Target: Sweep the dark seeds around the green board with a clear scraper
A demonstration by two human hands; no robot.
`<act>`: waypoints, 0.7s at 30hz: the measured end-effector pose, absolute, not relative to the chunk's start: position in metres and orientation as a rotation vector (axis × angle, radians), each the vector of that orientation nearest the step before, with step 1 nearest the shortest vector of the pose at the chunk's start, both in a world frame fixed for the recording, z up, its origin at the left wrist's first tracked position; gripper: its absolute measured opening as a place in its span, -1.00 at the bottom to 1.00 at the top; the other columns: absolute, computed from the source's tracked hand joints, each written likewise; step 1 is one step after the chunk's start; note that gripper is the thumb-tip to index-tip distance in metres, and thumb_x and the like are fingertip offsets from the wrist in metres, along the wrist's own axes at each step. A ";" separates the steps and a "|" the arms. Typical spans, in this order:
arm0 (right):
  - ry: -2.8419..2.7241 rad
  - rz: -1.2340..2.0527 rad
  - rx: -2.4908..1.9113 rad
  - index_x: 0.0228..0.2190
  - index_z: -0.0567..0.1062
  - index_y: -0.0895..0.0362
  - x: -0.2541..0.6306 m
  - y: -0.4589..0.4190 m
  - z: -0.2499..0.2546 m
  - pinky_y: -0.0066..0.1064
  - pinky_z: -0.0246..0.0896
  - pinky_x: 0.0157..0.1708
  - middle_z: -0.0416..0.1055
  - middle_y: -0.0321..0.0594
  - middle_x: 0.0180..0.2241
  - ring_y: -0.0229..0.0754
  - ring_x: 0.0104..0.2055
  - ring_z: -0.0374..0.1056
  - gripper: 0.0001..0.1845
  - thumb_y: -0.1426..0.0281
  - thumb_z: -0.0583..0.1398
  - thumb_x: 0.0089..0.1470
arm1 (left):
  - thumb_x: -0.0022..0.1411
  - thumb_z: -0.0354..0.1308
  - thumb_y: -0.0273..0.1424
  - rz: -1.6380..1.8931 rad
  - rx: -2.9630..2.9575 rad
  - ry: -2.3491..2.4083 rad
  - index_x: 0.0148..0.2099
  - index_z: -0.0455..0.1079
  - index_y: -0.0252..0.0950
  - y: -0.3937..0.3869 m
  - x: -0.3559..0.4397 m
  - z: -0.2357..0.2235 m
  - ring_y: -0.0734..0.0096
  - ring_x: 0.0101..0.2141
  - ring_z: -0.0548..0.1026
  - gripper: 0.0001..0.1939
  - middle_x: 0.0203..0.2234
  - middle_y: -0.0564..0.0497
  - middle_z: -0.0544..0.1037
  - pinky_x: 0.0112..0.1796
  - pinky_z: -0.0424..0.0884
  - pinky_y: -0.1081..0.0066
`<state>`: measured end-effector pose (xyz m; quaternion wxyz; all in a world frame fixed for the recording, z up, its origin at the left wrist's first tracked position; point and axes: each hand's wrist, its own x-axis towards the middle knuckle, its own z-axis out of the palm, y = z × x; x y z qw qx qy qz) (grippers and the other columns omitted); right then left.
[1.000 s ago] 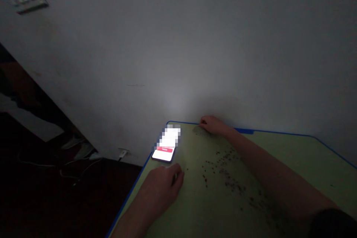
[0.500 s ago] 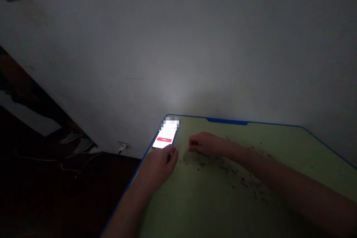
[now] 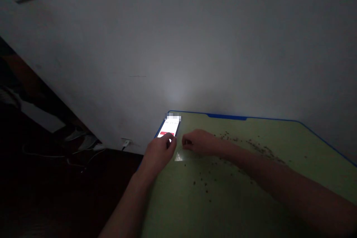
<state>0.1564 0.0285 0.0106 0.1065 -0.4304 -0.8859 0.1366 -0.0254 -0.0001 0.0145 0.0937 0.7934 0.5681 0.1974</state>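
Note:
My right hand (image 3: 198, 142) is closed in a pinch on a clear plastic sheet or bag (image 3: 179, 156), which lies low over the table; I cannot tell which it is. Near it, at the left edge, my left hand (image 3: 161, 151) is curled with thumb and fingers close together. Whether it holds anything is hidden. Just beyond that hand lies a lit phone (image 3: 170, 125), its lower end covered by the fingers. Small dark bits (image 3: 263, 150), like seeds or beads, are scattered around and beyond my right forearm.
The green table (image 3: 178, 204) has a blue rim and meets a pale wall (image 3: 223, 44). On the left are a wall socket with a plug (image 3: 126, 143), loose white cables (image 3: 55, 154) and another person's shoes (image 3: 86, 142). The room is dim.
My right hand has come back from the table's far edge toward me and left, beside my left hand, with the clear plastic. Several dark bits have shifted. My left hand now covers the phone's lower end.

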 end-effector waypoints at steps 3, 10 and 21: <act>-2.659 0.437 -1.205 -0.37 0.53 0.09 0.153 0.007 0.009 -0.44 0.04 -0.46 0.51 -0.21 -0.42 -0.23 -0.43 0.32 -0.81 0.32 0.13 0.04 | 0.28 -0.17 -0.23 0.584 2.360 1.679 -0.27 0.38 -0.30 -0.001 -0.024 0.015 0.45 -0.52 0.38 -0.65 -0.53 0.01 0.49 -0.50 0.12 0.48; -2.655 0.603 -1.075 -0.36 0.51 0.08 0.169 -0.037 0.020 -0.49 0.06 -0.44 0.49 -0.28 -0.44 -0.29 -0.44 0.32 -0.84 0.35 0.13 0.06 | 0.27 -0.18 -0.21 0.552 2.348 1.665 -0.25 0.39 -0.28 -0.003 -0.021 0.019 0.44 -0.49 0.39 -0.64 -0.49 0.00 0.50 -0.49 0.14 0.48; -2.337 0.609 -1.557 -0.43 0.46 0.10 0.238 -0.058 0.002 -0.48 0.04 -0.50 0.40 -0.30 -0.52 -0.29 -0.50 0.24 -0.85 0.38 0.09 0.06 | 0.24 -0.13 -0.25 0.583 2.361 1.618 -0.26 0.39 -0.30 -0.001 -0.021 0.015 0.44 -0.50 0.38 -0.68 -0.48 -0.03 0.50 -0.47 0.15 0.46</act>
